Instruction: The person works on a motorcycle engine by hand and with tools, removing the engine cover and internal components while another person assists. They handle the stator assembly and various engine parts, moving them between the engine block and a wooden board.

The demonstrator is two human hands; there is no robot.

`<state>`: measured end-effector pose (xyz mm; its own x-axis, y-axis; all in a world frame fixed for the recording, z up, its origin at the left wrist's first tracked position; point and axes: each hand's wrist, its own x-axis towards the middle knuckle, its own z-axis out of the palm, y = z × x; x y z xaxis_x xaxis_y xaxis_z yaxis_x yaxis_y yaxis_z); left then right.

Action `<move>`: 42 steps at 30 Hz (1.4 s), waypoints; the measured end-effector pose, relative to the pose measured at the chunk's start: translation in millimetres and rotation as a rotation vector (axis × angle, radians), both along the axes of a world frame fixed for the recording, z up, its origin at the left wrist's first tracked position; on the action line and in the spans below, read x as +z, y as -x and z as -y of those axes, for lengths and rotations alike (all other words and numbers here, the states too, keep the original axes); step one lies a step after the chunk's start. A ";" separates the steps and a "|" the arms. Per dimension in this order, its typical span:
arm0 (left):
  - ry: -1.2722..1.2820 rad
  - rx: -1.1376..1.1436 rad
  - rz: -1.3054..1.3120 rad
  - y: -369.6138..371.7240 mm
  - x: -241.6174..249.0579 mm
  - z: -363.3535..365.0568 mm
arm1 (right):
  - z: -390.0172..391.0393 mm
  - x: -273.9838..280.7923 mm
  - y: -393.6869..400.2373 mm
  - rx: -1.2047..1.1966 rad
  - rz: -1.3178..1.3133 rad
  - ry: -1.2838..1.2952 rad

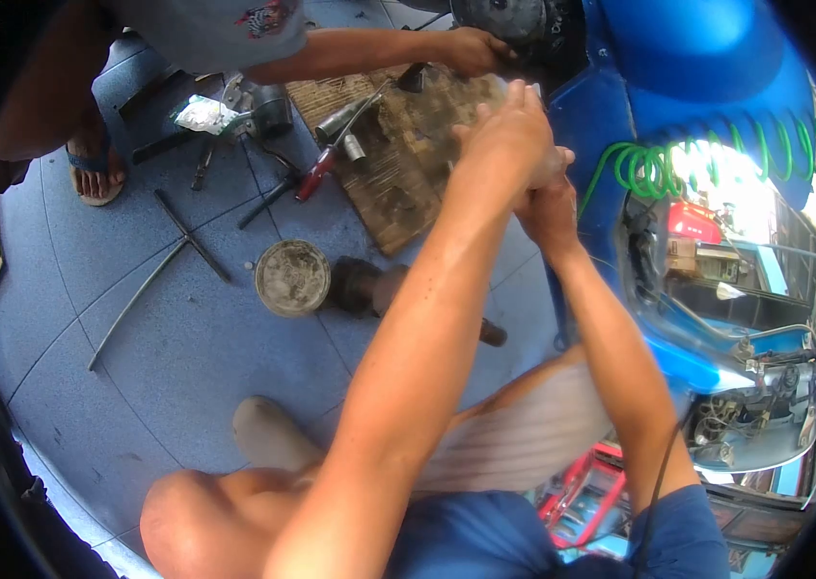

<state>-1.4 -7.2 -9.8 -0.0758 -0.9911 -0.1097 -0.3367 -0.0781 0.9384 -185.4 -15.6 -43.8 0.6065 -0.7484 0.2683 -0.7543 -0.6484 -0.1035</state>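
Observation:
My left hand (512, 135) reaches forward beside the blue vehicle body (577, 125), fingers stretched out and thumb apart, slightly blurred. Just below and right of it, my right hand (551, 198) is closed, partly hidden behind the left; what it grips is not visible. The end of a green coiled hose (654, 169) comes down close to my right wrist. Another person's hand (476, 50) touches the area beside a dark round wheel part (503, 17). Under the hands lies a worn, stained cardboard sheet (398, 188) with metal sockets (339, 121) on it.
On the blue tiled floor stand a round dirty tin (292, 278) and a dark cylindrical part (355, 287). A red-handled screwdriver (316, 174), a cross-shaped wrench (186, 236) and a dark tray (152, 116) lie to the left. The other person's sandalled foot (95, 174) is nearby.

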 end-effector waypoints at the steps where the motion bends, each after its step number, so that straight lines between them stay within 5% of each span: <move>1: 0.001 -0.001 -0.001 0.0 0.3 0.0 | -2.3 2.7 -2.7 -0.019 0.001 -0.004; 42: -0.001 -0.049 -0.038 -8.1 3.3 -3.2 | -3.7 -2.1 0.0 -0.071 0.068 0.080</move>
